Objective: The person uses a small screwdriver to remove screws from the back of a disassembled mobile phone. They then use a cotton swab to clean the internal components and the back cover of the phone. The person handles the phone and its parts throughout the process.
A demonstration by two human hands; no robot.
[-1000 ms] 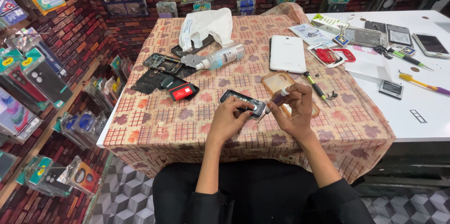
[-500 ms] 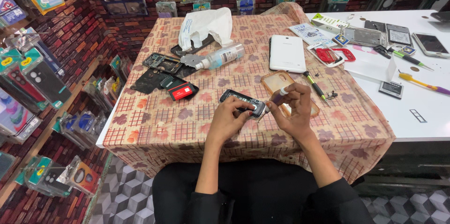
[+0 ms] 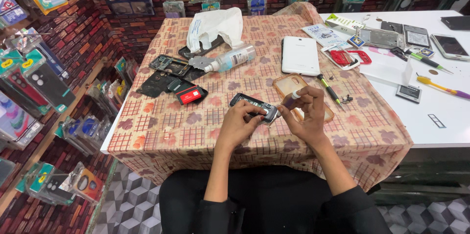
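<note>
A dark opened phone body (image 3: pixel 252 104) lies on the patterned tablecloth (image 3: pixel 186 131) in front of me. My left hand (image 3: pixel 240 122) rests on its near right end, fingers pinching the edge. My right hand (image 3: pixel 304 112) is closed around a small tool (image 3: pixel 293 98) with a white and purple tip, which points down at the phone's right end. Under my right hand lies a clear orange-tinted phone case (image 3: pixel 289 87).
A white tablet (image 3: pixel 299 55), spray bottle (image 3: pixel 230 60), white plastic bag (image 3: pixel 215 25), dark phone parts (image 3: pixel 169 67) and a red battery (image 3: pixel 191 95) lie on the cloth. A screwdriver (image 3: pixel 329 89) lies right of the case. The white table (image 3: pixel 440 111) holds phones, batteries and tools.
My hands have stayed on the phone body; my right hand with the tool has shifted only slightly at the phone's right end.
</note>
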